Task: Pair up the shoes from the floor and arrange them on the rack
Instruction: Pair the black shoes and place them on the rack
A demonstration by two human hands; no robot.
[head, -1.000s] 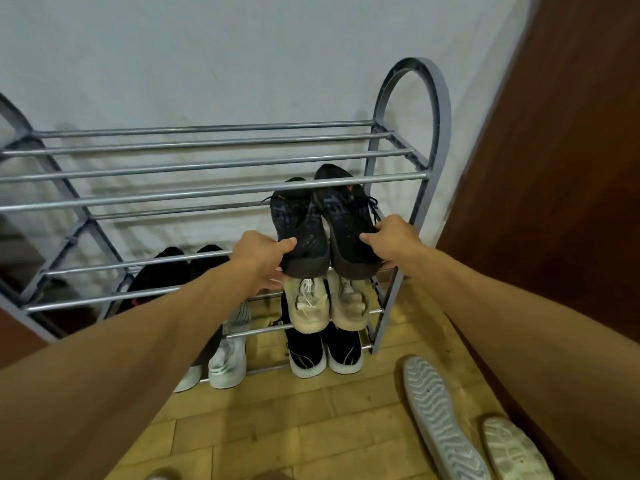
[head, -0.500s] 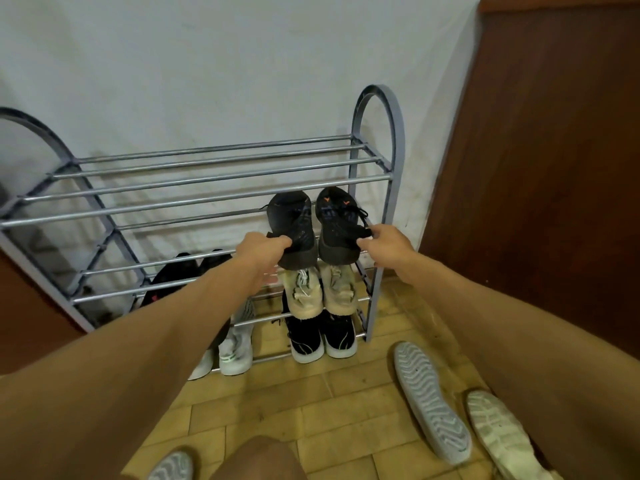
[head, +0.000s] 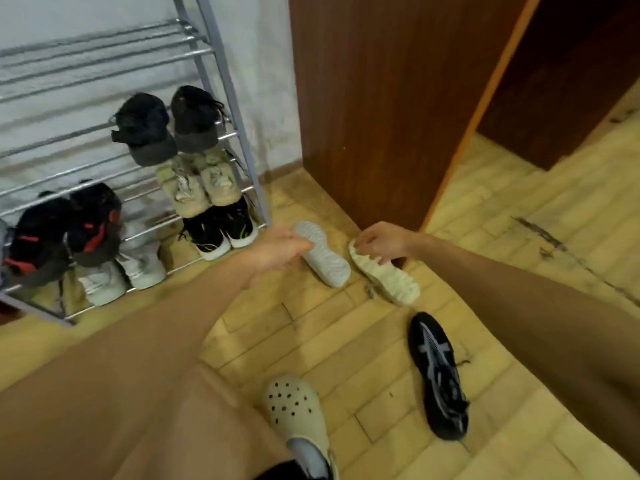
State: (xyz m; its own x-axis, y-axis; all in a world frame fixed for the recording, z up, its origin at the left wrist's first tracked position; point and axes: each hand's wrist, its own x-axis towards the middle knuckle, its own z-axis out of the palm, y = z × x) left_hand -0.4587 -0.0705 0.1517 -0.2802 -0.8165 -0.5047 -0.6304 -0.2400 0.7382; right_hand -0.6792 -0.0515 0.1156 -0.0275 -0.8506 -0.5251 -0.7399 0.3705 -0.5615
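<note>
Two shoes lie sole-up, side by side, on the tiled floor just right of the metal rack [head: 227,84]: a grey-soled shoe [head: 327,265] and a cream-soled shoe [head: 391,280]. My left hand [head: 277,252] rests its fingers on the grey-soled shoe's far end. Over the far tip of the cream-soled shoe, my right hand [head: 379,239] touches it with its fingers spread; neither shoe is lifted. A black shoe with grey stripes [head: 440,375] lies alone on the floor nearer me. The black pair [head: 166,133] sits on the rack's right side.
Below the black pair on the rack sit a beige pair [head: 197,185] and a black-and-white pair [head: 221,232]; a black-and-red pair [head: 65,233] and a white pair [head: 121,271] are on its left. A brown wooden panel [head: 381,98] stands right of the rack. My foot wears a beige clog [head: 298,407].
Both hands let go of the black pair, which stays on the rack, and dropped down to the right onto the two upturned shoes on the floor. The view swung down and right.
</note>
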